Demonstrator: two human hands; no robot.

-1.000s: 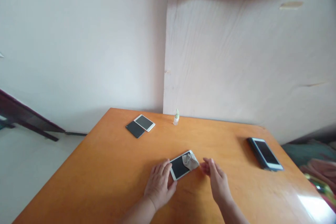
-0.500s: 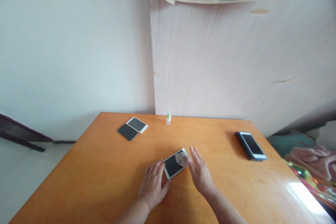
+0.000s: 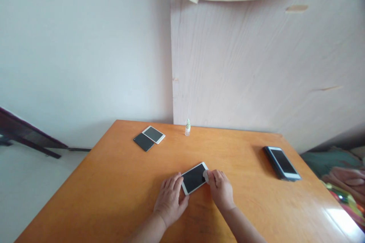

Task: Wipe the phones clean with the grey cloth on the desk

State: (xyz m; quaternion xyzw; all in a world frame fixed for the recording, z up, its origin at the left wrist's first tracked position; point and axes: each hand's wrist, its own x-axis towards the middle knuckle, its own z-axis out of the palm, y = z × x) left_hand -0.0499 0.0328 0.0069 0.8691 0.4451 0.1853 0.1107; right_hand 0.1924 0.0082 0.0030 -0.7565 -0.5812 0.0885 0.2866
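Note:
A white smartphone (image 3: 194, 177) with a dark screen lies slantwise on the wooden table, face up. At its left end my left hand (image 3: 170, 198) grips it, fingers on the upper corner and thumb at the lower one. Over the right end is my right hand (image 3: 220, 190), its fingers closed on a small light-grey cloth (image 3: 205, 176). Most of the cloth is hidden by those fingers; the part that shows touches the screen.
A small spray bottle (image 3: 187, 128) stands near the table's back edge. To its left lie a white phone (image 3: 154, 134) and a black phone (image 3: 143, 142), touching. On the right rests a stack of phones (image 3: 283, 162). Behind the table (image 3: 114, 197) rises a wall.
My right hand was open beside the phone, with the cloth spread on the screen. Now its fingers have closed on the cloth. My left hand keeps its hold; the view has shifted slightly left.

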